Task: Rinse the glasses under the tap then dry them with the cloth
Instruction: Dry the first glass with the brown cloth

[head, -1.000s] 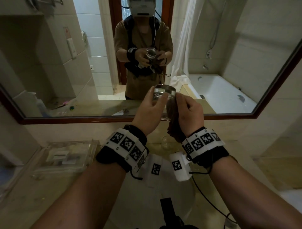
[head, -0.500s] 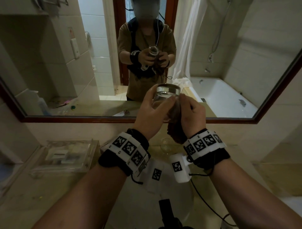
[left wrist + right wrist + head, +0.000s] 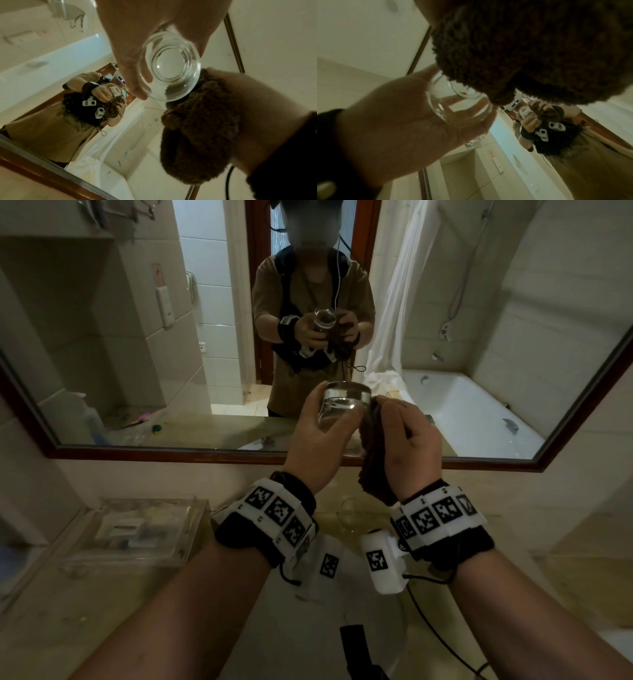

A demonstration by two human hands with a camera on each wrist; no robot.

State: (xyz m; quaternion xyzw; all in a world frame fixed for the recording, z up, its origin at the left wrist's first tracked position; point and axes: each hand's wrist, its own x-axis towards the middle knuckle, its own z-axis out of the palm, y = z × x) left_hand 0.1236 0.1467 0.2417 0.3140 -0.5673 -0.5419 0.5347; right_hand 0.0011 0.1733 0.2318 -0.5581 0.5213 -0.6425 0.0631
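My left hand [image 3: 318, 436] grips a clear glass tumbler [image 3: 344, 405], held up in front of the mirror with its thick base turned upward. The left wrist view looks straight at the round base of the glass [image 3: 171, 67] between my fingers. My right hand [image 3: 404, 440] holds a bunched dark brown cloth [image 3: 371, 460] against the right side of the glass; the same cloth [image 3: 197, 128] hangs below my palm. In the right wrist view the cloth [image 3: 522, 47] fills the top and the glass [image 3: 462, 102] shows beneath it. A second clear glass [image 3: 349, 513] stands on the counter behind my wrists.
A wood-framed mirror [image 3: 171, 451] spans the wall ahead. A clear plastic tray [image 3: 137, 532] with small toiletries sits on the counter to the left. The white basin [image 3: 342, 628] lies below my forearms, with a dark tap [image 3: 356, 645] at its near edge.
Both hands have stayed raised with the glass and cloth. The glass has turned a little in my left hand and the cloth has shifted along its side.
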